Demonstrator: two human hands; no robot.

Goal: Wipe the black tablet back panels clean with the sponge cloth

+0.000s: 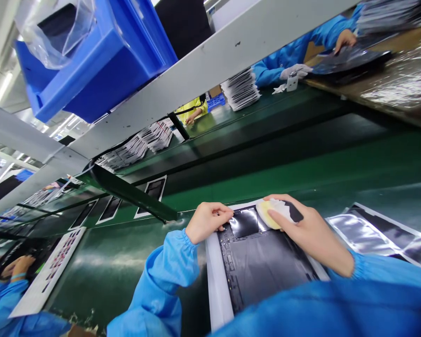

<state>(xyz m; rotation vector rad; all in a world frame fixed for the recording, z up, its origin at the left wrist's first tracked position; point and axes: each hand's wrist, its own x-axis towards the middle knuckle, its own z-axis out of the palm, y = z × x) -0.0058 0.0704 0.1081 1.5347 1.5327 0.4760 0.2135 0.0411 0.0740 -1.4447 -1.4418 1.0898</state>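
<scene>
A flat dark tablet-like panel (270,264) lies on a white sheet (219,285) in front of me. Near its far edge is a shiny black film (244,223). My left hand (208,221) is closed in a pinch at the film's left corner; what its fingertips hold, if anything, is hidden. Wrapped round a pale yellow sponge (266,214) with torn white covering and a dark patch, my right hand (303,229) rests it against the film's right end. The sponge hides that end from view.
Shiny black sheets with white borders (382,234) lie to the right. A white card with small dark pieces (56,267) is at left, beside a co-worker's hands (19,267). Overhead runs a grey beam (210,61) with a blue bin (101,65). Another co-worker handles film across the green conveyor (266,173).
</scene>
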